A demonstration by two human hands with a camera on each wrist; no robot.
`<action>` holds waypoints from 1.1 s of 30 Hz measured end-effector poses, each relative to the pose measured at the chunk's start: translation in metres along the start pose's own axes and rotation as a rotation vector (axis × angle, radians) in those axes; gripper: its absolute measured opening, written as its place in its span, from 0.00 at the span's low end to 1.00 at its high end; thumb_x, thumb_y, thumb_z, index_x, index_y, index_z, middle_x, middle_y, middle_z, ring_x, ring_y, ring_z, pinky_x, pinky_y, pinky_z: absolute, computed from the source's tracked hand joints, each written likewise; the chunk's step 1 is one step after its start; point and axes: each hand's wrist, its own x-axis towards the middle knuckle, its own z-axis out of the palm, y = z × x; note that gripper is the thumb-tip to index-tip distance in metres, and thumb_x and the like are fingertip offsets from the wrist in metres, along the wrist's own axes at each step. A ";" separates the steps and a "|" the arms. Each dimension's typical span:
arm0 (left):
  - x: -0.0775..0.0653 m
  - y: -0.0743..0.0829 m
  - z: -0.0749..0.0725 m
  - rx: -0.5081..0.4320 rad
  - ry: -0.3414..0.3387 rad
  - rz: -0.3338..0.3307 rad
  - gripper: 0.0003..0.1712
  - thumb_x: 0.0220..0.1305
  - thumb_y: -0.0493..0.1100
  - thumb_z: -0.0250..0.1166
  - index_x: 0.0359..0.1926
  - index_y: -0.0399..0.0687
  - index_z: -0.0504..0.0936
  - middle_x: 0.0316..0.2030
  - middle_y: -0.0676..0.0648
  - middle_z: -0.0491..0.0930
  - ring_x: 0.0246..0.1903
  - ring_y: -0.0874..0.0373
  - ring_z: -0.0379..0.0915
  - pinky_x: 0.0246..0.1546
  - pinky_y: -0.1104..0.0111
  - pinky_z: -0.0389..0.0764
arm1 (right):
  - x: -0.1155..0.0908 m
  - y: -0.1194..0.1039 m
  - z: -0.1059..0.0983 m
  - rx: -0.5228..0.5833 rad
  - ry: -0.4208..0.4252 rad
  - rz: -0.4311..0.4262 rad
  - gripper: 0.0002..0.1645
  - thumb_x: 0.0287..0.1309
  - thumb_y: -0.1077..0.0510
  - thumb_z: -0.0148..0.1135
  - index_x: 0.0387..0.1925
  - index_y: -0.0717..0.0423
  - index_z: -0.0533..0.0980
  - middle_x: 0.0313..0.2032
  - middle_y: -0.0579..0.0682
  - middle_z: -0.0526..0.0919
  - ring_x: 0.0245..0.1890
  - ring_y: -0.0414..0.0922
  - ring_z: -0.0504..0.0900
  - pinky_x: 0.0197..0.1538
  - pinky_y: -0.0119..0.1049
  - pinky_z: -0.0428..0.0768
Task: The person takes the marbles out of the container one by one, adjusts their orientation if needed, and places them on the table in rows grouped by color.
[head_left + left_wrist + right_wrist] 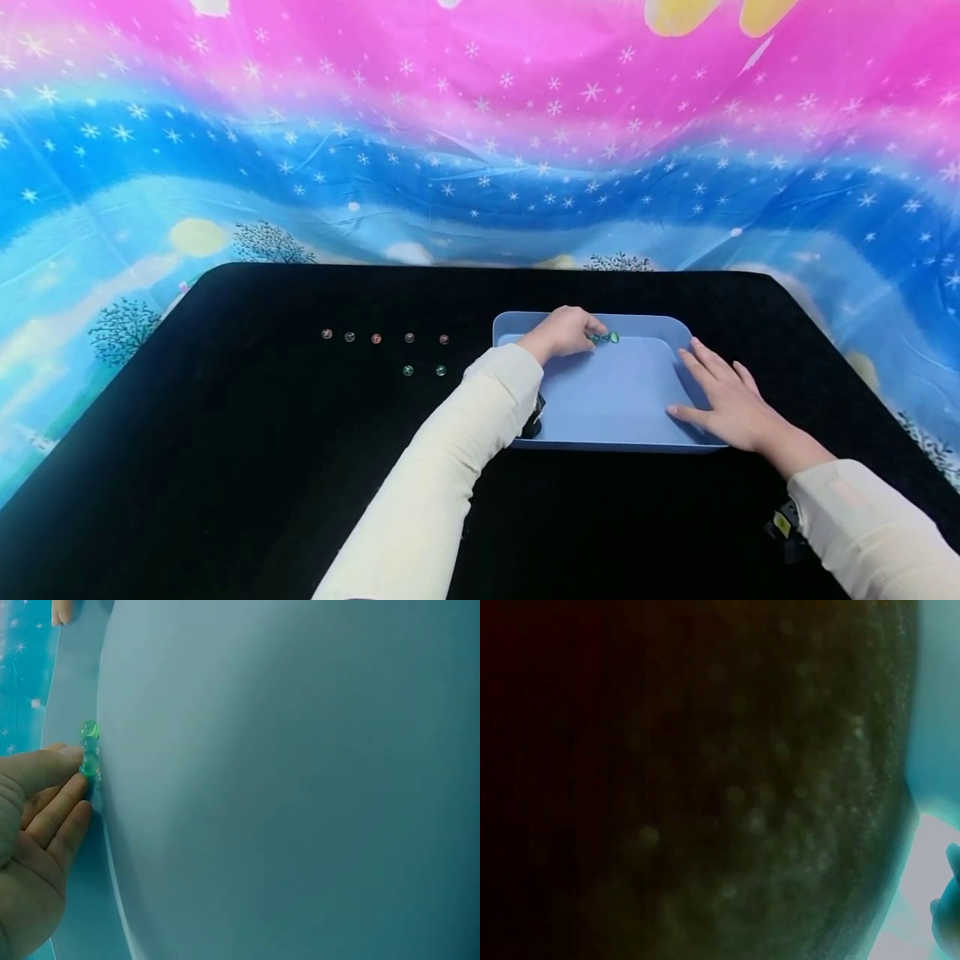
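Observation:
A blue-grey rectangular tray lies on the black tabletop. At its far wall, a short row of green glass marbles sits along the inside edge. My left hand reaches over the tray's left side and pinches a marble at the near end of that row, thumb on one side and fingers on the other. My right hand has its fingers spread over the tray's right wall, with the thumb lying over the inside. In the right wrist view, only a bit of hand shows at the right edge.
Left of the tray, several orange and clear marbles form a row on the black cloth. Two greenish marbles lie nearer me. A colourful snowflake-patterned curtain hangs behind the table.

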 end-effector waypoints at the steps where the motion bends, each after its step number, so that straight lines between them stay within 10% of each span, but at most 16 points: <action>1: 0.000 0.000 0.000 0.005 0.001 -0.002 0.19 0.54 0.39 0.61 0.49 0.55 0.76 0.47 0.58 0.74 0.44 0.67 0.69 0.42 0.80 0.67 | 0.000 0.000 0.000 0.000 0.001 -0.001 0.55 0.48 0.33 0.51 0.63 0.66 0.44 0.63 0.64 0.35 0.61 0.61 0.39 0.54 0.62 0.34; 16: -0.003 0.001 0.000 0.131 0.014 -0.006 0.17 0.56 0.36 0.58 0.46 0.55 0.79 0.45 0.57 0.75 0.46 0.65 0.68 0.43 0.78 0.68 | -0.002 -0.002 0.000 0.002 0.019 -0.005 0.54 0.48 0.34 0.52 0.63 0.67 0.46 0.63 0.64 0.37 0.61 0.62 0.41 0.54 0.62 0.35; 33: -0.002 0.003 -0.006 0.061 0.062 -0.042 0.13 0.55 0.39 0.60 0.42 0.55 0.81 0.44 0.58 0.76 0.44 0.65 0.69 0.39 0.79 0.69 | -0.003 -0.003 -0.001 0.010 0.025 -0.016 0.53 0.49 0.35 0.52 0.63 0.67 0.46 0.63 0.64 0.37 0.61 0.61 0.41 0.54 0.62 0.35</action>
